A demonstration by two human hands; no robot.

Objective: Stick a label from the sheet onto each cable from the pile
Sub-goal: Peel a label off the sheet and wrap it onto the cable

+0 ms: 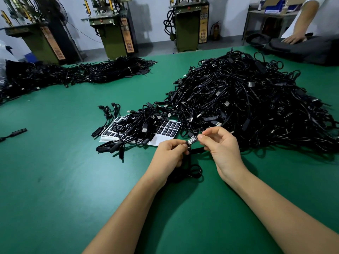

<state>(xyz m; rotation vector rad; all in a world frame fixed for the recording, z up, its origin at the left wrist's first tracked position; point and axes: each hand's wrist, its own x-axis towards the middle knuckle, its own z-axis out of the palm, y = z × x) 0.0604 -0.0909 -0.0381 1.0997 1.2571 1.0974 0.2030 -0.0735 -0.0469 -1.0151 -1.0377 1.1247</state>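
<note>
Green tabletop (55,162), big cable pile (247,99) at right, label sheet (165,131) partly under cables. Left hand (170,153) grips black cable (189,167) near front of pile. Right hand (220,143) pinches label (192,140) by fingertips, just above cable.

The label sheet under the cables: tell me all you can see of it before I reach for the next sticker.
The label sheet lies flat on the green table, in front of the left edge of the big cable pile. It is white backing paper carrying rows of small black rectangular labels with pale print. A tangle of loose cables covers its middle, leaving only both ends showing. Neither hand touches it.
</note>
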